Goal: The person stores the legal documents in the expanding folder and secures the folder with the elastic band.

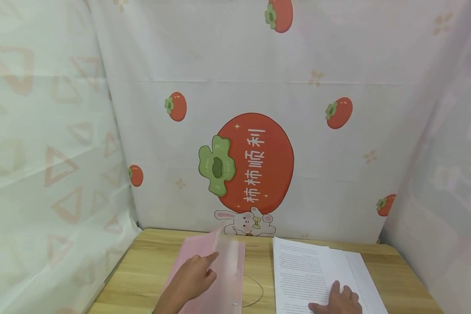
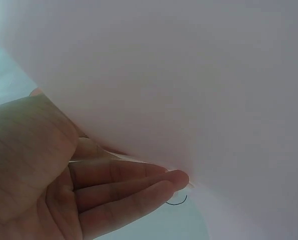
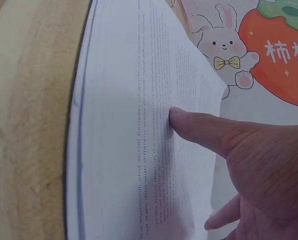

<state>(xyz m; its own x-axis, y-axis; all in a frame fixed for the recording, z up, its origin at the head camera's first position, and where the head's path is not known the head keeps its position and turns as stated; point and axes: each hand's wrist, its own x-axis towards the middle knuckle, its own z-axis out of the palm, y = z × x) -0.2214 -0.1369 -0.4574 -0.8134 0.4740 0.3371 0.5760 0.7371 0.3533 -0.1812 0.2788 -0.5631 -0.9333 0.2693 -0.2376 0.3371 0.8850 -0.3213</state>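
Observation:
A pink document folder (image 1: 232, 261) lies on the table with its cover lifted on the left. My left hand (image 1: 192, 279) pinches the edge of that cover, the index finger stretched along it. Up close in the left wrist view, the raised cover (image 2: 189, 90) fills most of the picture, and the fingers of the left hand (image 2: 103, 190) lie under its edge. My right hand (image 1: 339, 301) rests on a stack of printed papers (image 1: 298, 270) to the right of the folder. Its thumb (image 3: 194, 125) presses on the top sheet, fingers spread.
A thin string loop (image 1: 259, 285) extends from the folder's right edge onto the wooden table (image 1: 149, 253). The papers are slightly fanned, in overlapping sheets. Behind the table hangs a white cloth (image 1: 153, 56) printed with persimmons and a rabbit; pale cloths enclose both sides.

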